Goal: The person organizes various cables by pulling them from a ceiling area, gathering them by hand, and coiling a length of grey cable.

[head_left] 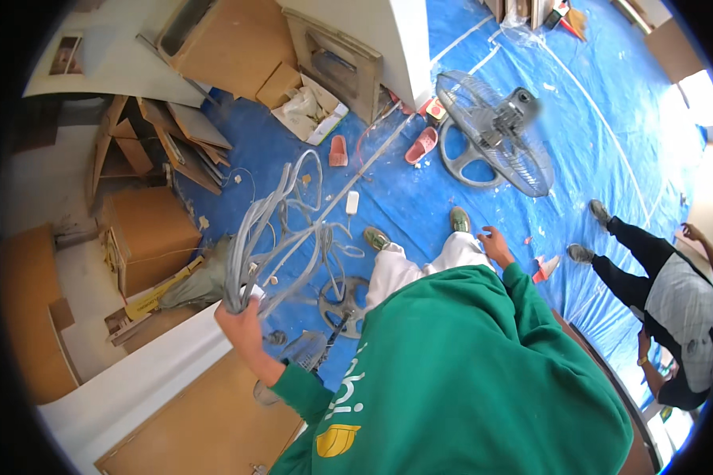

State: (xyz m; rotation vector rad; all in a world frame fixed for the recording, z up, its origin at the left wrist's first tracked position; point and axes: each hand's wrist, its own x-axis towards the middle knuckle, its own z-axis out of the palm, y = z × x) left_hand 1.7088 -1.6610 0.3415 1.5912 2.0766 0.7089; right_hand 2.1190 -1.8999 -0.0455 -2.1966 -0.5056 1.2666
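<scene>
**Inspector:** The left hand (238, 321) was closed in a fist around a bundle of grey cables (265, 229), raised at the person's near left. Gripping the bundle at its lower end let the loops stand upward and fan out above the fist, probably to keep them off the floor.

**Clerk:** And the right hand?

**Inspector:** The right hand (495, 241) hung open beside the thigh, fingers loosely spread, holding nothing. It was well apart from the cables.

**Clerk:** What lay around them?

**Inspector:** Blue floor sheeting (420, 198) was under the feet. A white cord with a small white box (352, 202) ran across it beyond the bundle. A round fan base (345, 305) lay near the left leg, and a pedestal fan (503, 134) lay tipped over farther right. Pink sandals (421, 145) sat at the far middle, cardboard boxes (146, 237) at left. Another person (673, 305) bent over at the near right.

**Clerk:** Anything unclear?

**Inspector:** I could not tell where the cable ends ran; the loops overlapped loose cable on the floor. The green sweatshirt (483, 372) hid the floor directly below. The second person's hands were too small and close to the rim to read.
</scene>
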